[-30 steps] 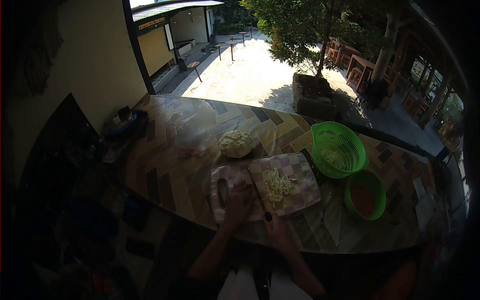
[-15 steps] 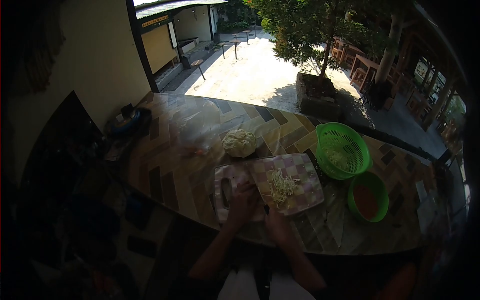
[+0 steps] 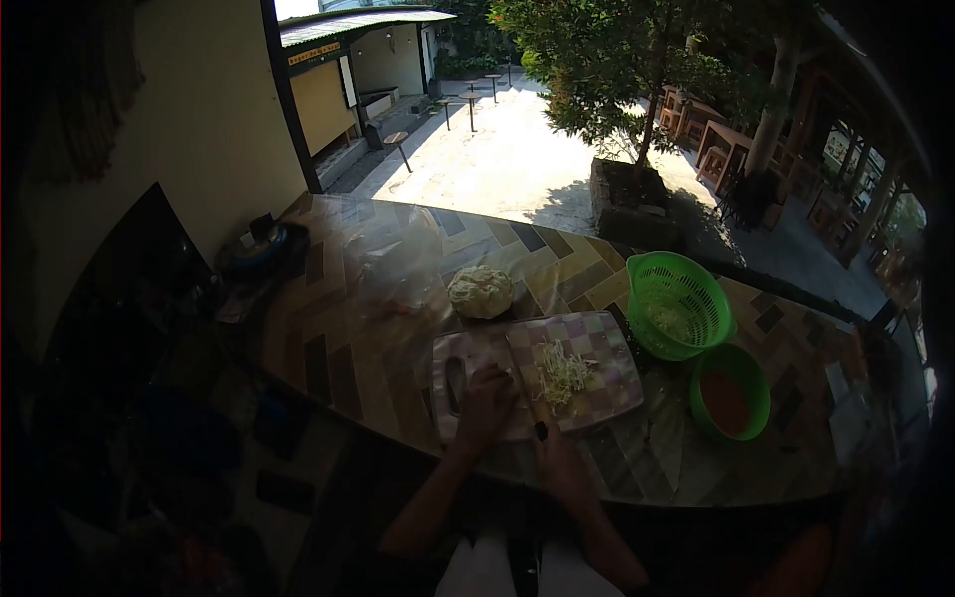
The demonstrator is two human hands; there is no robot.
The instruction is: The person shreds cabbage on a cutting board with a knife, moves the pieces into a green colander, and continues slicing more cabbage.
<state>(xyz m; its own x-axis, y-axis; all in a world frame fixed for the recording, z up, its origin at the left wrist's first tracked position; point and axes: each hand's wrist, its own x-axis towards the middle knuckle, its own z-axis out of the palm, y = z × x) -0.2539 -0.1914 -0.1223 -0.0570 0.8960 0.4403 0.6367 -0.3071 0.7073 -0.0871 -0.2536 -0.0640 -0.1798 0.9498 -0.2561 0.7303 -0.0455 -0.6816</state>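
My left hand (image 3: 487,403) rests on the left part of a checkered cutting board (image 3: 612,398), its fingers bent and pressed down; what lies under them is too dark to tell. My right hand (image 3: 560,463), at the board's near edge, is closed on the dark handle of a knife (image 3: 532,393). The blade lies beside my left fingertips, pointing away from me. Pale shredded cabbage (image 3: 563,373) is heaped right of the blade. Behind the board sits a pale cabbage head (image 3: 480,292).
A green colander (image 3: 681,303) with pale shreds stands right of the board. Nearer is a green bowl (image 3: 731,393) with orange contents. A clear plastic bag (image 3: 403,259) lies at the back left. Beyond the table stands a tree in a planter (image 3: 637,204).
The knife has shifted slightly and more of its blade shows between my left hand and the shreds. The whole view has moved a little.
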